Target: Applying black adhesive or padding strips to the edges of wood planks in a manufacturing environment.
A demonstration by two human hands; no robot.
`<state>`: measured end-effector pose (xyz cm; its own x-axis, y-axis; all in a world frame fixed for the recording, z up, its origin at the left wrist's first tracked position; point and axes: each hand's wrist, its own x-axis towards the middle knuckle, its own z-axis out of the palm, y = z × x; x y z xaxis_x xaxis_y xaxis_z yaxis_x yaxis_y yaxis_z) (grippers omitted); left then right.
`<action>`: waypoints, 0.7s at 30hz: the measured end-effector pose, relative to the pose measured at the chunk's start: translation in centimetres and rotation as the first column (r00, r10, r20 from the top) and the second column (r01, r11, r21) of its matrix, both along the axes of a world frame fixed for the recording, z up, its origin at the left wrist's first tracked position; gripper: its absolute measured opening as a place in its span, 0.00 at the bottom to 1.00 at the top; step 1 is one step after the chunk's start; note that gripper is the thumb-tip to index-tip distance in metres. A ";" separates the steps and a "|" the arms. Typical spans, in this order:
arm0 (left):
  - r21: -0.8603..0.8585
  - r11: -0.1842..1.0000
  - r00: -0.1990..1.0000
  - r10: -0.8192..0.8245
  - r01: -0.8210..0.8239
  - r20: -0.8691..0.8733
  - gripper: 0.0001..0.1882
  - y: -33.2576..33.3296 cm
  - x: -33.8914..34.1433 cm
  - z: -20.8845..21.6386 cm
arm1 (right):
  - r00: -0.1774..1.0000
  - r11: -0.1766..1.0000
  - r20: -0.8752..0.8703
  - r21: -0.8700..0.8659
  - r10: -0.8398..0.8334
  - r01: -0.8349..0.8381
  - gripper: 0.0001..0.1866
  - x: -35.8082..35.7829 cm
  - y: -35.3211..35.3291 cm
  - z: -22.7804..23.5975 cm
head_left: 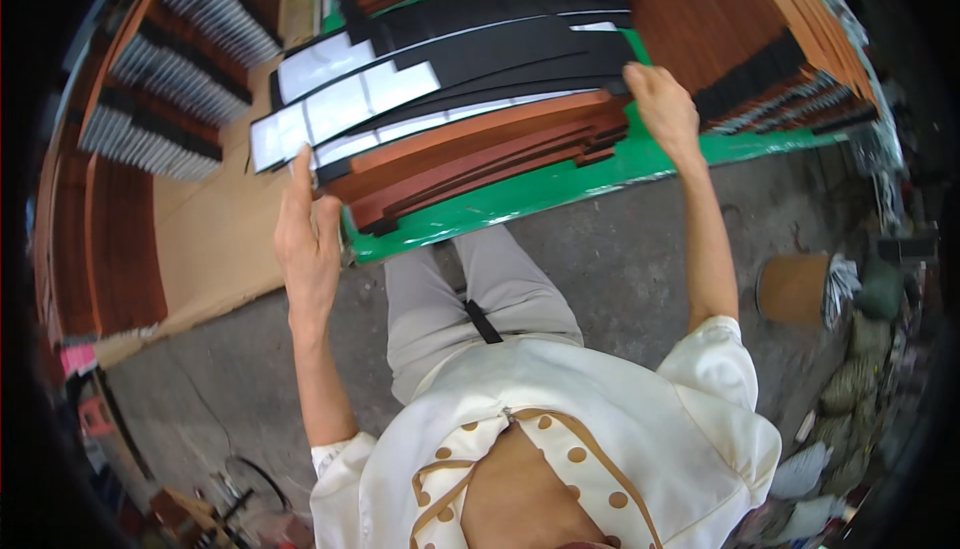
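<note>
Long wood-brown strips [480,134] with black ends lie stacked along the front edge of a green-covered table [520,199]. My right hand [664,112] is closed at the right end of the top brown strip, fingers curled at its black tip. At the other end is my left hand [308,234], its index finger stretched out against the edge of a glossy white panel [345,109] and its thumb apart. That panel lies slantwise over black strips [500,49] with white bands between them. What lies under my left fingertip is partly hidden.
Brown boards stand stacked at the left [125,239] and right [730,19], with silvery, ridged bundles [180,74] at the left. Brown cardboard [215,239] covers the left tabletop. A brown drum [793,289] is on the floor at the right, near bags and a cable.
</note>
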<state>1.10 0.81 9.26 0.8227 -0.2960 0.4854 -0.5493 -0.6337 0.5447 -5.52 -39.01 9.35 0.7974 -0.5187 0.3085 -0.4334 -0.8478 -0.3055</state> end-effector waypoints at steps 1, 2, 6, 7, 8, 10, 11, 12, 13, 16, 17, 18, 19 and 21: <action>-0.155 0.986 0.980 0.033 -0.064 -0.199 0.16 -0.1 0.0 0.4 | 0.979 0.988 -0.181 0.097 -0.098 0.117 0.22 -0.3 -0.6 0.1; -0.089 0.989 0.956 0.087 -0.116 -0.279 0.19 0.4 0.5 -0.1 | 0.985 0.928 -0.152 0.351 -0.079 0.129 0.23 -0.8 -1.1 0.2; -0.005 0.977 0.836 0.181 -0.214 -0.518 0.17 1.4 -0.2 0.8 | 0.963 0.678 0.270 0.704 0.020 -0.212 0.20 -1.1 -1.2 -1.7; -0.164 0.972 0.888 0.077 -0.168 -0.452 0.16 1.2 -0.4 0.4 | 0.919 0.677 0.394 0.671 0.019 -0.302 0.18 -1.5 -1.2 -1.3; -0.314 0.944 0.929 -0.026 -0.099 -0.370 0.15 0.9 -0.8 -0.2 | 0.905 0.648 0.424 0.693 -0.014 -0.315 0.17 -1.8 -1.4 -1.5; -0.314 0.945 0.944 -0.020 -0.090 -0.330 0.14 0.5 -1.1 -1.8 | 0.902 0.702 0.430 0.657 -0.049 -0.275 0.16 -2.0 -0.5 -0.9; -0.326 0.944 0.957 -0.043 -0.055 -0.285 0.15 0.3 -0.9 -2.5 | 0.901 0.694 0.432 0.660 -0.041 -0.286 0.16 -2.1 -0.3 -1.4; -0.322 0.944 0.959 -0.031 -0.064 -0.282 0.15 0.2 -0.9 -2.9 | 0.890 0.714 0.456 0.631 -0.027 -0.302 0.16 -2.1 -0.4 -2.2; -0.237 0.970 0.981 0.002 -0.049 -0.196 0.18 0.3 -1.1 -3.2 | 0.878 0.734 0.479 0.601 -0.011 -0.318 0.16 -2.2 -0.3 -3.0; -0.094 0.993 0.996 0.059 -0.065 -0.066 0.22 1.4 -1.9 -3.7 | 0.908 0.777 0.415 0.551 0.061 -0.304 0.17 -2.4 1.0 -4.9; -0.045 0.997 0.998 0.068 -0.069 -0.017 0.23 2.0 -2.0 -3.8 | 0.922 0.822 0.373 0.488 0.107 -0.293 0.17 -2.2 1.5 -5.4; -0.040 0.998 0.998 0.057 -0.055 0.034 0.23 2.3 -2.0 -4.5 | 0.916 0.819 0.389 0.490 0.102 -0.299 0.17 -2.4 1.6 -5.5; -0.031 0.999 0.999 0.039 -0.038 0.025 0.23 2.7 -2.2 -4.7 | 0.922 0.812 0.371 0.501 0.112 -0.300 0.17 -2.5 2.1 -5.5; -0.118 0.993 0.998 0.006 -0.013 -0.067 0.25 2.8 -2.2 -6.0 | 0.942 0.849 0.317 0.460 0.115 -0.259 0.17 -2.9 2.4 -5.7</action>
